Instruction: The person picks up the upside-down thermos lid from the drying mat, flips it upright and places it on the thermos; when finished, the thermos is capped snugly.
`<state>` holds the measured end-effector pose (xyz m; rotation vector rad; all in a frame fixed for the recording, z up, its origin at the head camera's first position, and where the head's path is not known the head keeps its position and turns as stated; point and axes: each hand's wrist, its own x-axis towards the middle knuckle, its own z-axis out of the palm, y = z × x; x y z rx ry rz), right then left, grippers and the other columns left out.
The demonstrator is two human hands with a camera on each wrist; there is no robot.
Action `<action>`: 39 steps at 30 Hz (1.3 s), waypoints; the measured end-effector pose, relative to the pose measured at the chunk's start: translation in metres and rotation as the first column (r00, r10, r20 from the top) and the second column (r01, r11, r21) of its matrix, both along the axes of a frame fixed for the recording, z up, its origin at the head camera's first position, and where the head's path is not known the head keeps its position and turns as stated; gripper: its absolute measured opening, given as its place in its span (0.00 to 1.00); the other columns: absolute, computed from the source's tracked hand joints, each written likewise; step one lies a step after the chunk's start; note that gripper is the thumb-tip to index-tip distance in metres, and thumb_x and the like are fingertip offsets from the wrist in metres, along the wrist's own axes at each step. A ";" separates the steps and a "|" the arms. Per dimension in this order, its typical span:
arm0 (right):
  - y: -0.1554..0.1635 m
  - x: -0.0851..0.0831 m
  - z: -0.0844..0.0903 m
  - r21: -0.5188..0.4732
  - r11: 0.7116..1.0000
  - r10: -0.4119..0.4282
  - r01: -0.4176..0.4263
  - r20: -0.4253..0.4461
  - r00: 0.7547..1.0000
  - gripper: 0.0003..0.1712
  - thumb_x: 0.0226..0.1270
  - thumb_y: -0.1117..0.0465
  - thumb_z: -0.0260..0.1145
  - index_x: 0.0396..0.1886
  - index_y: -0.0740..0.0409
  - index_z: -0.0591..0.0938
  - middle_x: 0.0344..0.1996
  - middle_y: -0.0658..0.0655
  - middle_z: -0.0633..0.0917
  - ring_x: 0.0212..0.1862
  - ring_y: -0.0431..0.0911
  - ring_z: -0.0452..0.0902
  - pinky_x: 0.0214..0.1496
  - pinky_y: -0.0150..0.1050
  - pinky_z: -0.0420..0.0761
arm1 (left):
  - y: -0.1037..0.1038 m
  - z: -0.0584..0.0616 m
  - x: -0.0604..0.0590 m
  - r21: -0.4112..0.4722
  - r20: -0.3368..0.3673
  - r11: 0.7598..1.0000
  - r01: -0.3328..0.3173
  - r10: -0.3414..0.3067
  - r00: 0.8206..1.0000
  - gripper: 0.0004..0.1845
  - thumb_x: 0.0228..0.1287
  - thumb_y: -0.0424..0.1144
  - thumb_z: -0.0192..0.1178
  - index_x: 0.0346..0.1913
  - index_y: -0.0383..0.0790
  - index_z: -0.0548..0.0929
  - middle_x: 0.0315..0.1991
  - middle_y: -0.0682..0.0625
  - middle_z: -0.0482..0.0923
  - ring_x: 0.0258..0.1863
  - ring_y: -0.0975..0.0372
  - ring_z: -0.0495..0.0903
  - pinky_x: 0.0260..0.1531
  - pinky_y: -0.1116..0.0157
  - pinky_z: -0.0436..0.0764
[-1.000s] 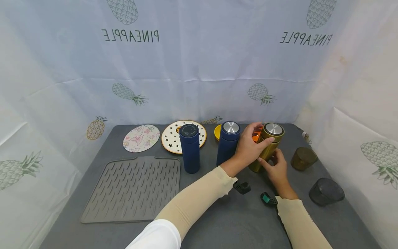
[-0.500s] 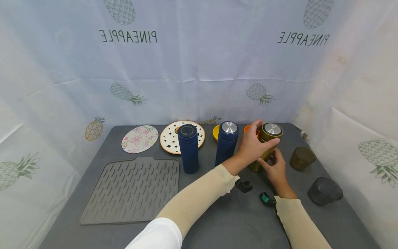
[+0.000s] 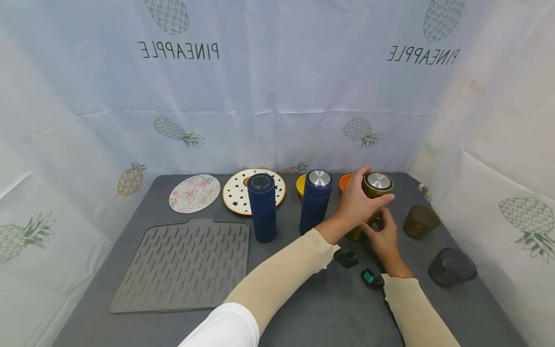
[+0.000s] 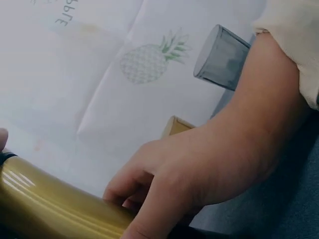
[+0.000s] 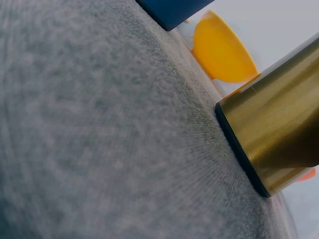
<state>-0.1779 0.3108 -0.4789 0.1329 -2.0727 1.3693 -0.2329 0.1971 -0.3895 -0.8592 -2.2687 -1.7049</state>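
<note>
A gold thermos (image 3: 378,181) with a silver-topped lid stands upright at the right rear of the table, between both hands. My left hand (image 3: 359,200) reaches across and grips its top around the lid, thumb in front and fingers behind. Lower on the body, my right hand (image 3: 385,236) holds the thermos from the right side; in the left wrist view this right hand (image 4: 179,169) curls round the gold body (image 4: 45,199). The thermos base (image 5: 269,134) sits on the cloth in the right wrist view. Most of its middle is hidden by the hands.
Two navy thermoses (image 3: 263,212) (image 3: 315,205) stand to the left. Behind are a yellow bowl (image 3: 300,184), an orange bowl (image 3: 345,181), a starry plate (image 3: 236,193) and a floral oval mat (image 3: 195,193). Right: brown cup (image 3: 420,221), dark cup (image 3: 452,267). Left: grey drying mat (image 3: 186,265).
My left hand has turned round the lid, its thumb shifting right and its wrist moving slightly right. More of the orange bowl shows. My right hand has kept its hold.
</note>
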 end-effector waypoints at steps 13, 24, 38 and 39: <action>0.001 0.002 0.001 0.021 1.000 -0.017 0.015 0.062 0.998 0.32 0.54 0.73 0.72 0.60 0.72 0.72 0.46 0.41 0.73 0.48 0.34 0.71 0.54 0.33 0.72 | -0.015 -0.008 0.005 0.080 -0.108 0.997 -0.007 0.016 0.994 0.34 0.60 0.47 0.69 0.67 0.45 0.67 0.57 0.52 0.71 0.54 0.69 0.71 0.49 0.71 0.75; 0.000 0.003 0.001 0.020 0.999 -0.027 0.026 0.064 0.998 0.32 0.55 0.72 0.72 0.61 0.71 0.72 0.46 0.42 0.73 0.48 0.34 0.70 0.53 0.33 0.72 | -0.019 -0.009 0.006 0.072 -0.076 0.997 0.032 -0.027 0.997 0.38 0.59 0.46 0.70 0.70 0.46 0.65 0.61 0.54 0.72 0.58 0.69 0.71 0.53 0.70 0.73; -0.001 0.001 0.000 0.023 0.999 -0.024 0.023 0.046 0.999 0.33 0.54 0.76 0.71 0.61 0.72 0.71 0.45 0.40 0.73 0.48 0.34 0.71 0.52 0.32 0.72 | -0.003 -0.002 -0.003 -0.037 0.023 0.998 0.048 -0.047 0.999 0.47 0.52 0.53 0.73 0.73 0.54 0.60 0.62 0.57 0.70 0.54 0.68 0.74 0.47 0.71 0.75; -0.001 0.001 0.000 0.026 0.999 -0.028 0.027 0.045 0.999 0.33 0.54 0.76 0.71 0.61 0.72 0.71 0.46 0.40 0.73 0.48 0.34 0.71 0.52 0.32 0.72 | -0.002 -0.002 -0.004 -0.041 0.025 0.998 0.043 -0.042 0.999 0.47 0.52 0.54 0.73 0.73 0.55 0.60 0.62 0.57 0.70 0.54 0.68 0.74 0.47 0.70 0.75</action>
